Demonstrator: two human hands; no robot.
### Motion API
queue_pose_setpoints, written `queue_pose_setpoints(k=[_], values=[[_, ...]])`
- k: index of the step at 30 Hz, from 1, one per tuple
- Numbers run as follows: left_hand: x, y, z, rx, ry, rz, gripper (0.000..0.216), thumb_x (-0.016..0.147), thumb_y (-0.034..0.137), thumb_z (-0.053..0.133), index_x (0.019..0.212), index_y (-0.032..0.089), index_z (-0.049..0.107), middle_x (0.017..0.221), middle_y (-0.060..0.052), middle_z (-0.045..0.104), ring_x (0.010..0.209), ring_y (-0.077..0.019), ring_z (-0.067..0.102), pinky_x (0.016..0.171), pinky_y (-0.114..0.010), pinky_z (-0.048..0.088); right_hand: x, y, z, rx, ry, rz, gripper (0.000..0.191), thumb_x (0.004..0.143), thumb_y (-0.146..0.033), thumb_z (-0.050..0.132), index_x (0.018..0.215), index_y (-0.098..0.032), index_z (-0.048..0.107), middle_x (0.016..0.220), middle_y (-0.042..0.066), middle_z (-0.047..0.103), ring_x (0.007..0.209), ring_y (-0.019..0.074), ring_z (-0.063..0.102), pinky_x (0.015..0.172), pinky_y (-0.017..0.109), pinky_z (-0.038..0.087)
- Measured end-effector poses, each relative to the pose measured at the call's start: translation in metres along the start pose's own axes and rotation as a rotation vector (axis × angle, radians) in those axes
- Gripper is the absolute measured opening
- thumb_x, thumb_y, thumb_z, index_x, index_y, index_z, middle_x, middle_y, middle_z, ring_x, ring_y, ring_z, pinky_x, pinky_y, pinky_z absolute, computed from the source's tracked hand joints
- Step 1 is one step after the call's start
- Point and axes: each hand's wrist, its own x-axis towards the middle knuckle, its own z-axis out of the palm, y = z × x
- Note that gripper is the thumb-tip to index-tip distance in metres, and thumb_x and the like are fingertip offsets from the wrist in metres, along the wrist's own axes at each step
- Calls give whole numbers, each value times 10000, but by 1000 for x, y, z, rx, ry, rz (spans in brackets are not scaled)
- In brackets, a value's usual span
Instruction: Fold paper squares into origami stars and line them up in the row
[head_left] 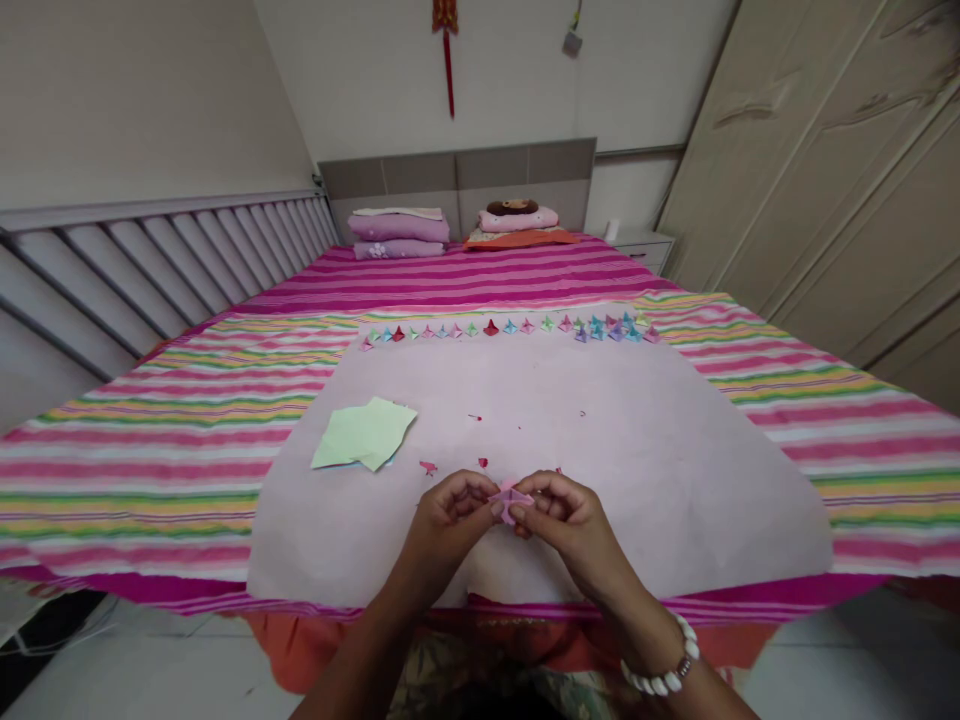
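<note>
A small pink folded paper (510, 497) is pinched between my two hands, just above the near part of a large pale sheet (645, 450). My left hand (459, 508) grips its left corner with thumb and fingers. On the other side, my right hand (564, 510) presses its right part between thumb and fingers; a beaded bracelet (664, 675) circles that wrist. Small red scraps (427, 467) lie on the sheet just beyond the hands. Fingers partly cover the folded paper.
Light green paper sheets (365, 432) are stacked at the left. Along the sheet's far edge runs a row of small coloured folded paper pieces (491, 327), bunched at the right. A striped bedspread (150, 430) lies beneath. Metal railing (187, 250) borders the left; a wardrobe (847, 190) stands right.
</note>
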Motion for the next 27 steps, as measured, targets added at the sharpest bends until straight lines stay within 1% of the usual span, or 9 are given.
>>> queue_pose_setpoints(k=[3,8,11,14,17,21,24,26,27], values=[[0,0,1,-21,-22,-7,116,732,244,724,788,172,651,721,3,680,688,-111,629,680,-225,489,0,1,-1,20,-19,-4,146,691,-267,773,788,-176,711,580,1,680,509,110,582,532,234,460],[-2,3,7,-77,-34,-18,74,736,230,709,769,176,671,639,13,668,634,-108,608,654,-228,480,1,4,-2,67,-14,-31,48,710,-189,736,755,-174,727,552,-6,662,491,103,575,519,221,445],[-2,4,8,-98,-16,-26,58,726,218,706,752,170,686,636,8,668,645,-110,597,653,-225,467,1,5,-1,137,-13,-61,72,696,-133,717,736,-193,725,599,-16,661,510,106,589,533,228,456],[-2,3,7,-100,-15,-14,58,758,219,668,780,171,694,692,-2,681,682,-114,598,683,-231,461,1,6,-1,161,-23,-72,105,701,-101,690,725,-201,714,635,-19,663,525,108,601,556,235,465],[-3,4,8,-110,-22,-34,96,773,258,664,778,164,680,698,-10,680,687,-123,605,686,-244,461,0,5,0,126,-40,-99,94,718,-108,681,737,-196,707,669,-12,661,549,110,607,571,239,471],[-2,5,11,-110,31,-58,148,693,251,748,715,158,634,627,13,650,622,-111,592,637,-234,454,-2,-1,1,74,-72,-144,6,747,-181,686,744,-184,689,731,4,649,585,122,607,587,259,482],[-1,2,11,-84,72,-49,171,671,231,760,716,156,613,623,26,631,619,-100,584,623,-217,447,-3,-3,2,53,-63,-108,85,766,-255,697,787,-183,658,673,2,640,586,129,593,583,263,473],[0,0,12,-78,103,-31,196,659,223,767,731,160,596,603,38,613,602,-94,579,602,-207,442,-3,-2,3,53,1,-53,177,731,-277,742,832,-191,626,624,-17,626,554,122,579,552,249,461],[0,0,12,-85,120,-22,218,649,223,773,754,165,590,603,41,613,596,-95,581,595,-207,443,-2,-1,3,62,36,-29,236,700,-280,771,854,-195,614,637,-19,631,546,119,577,541,245,460]])
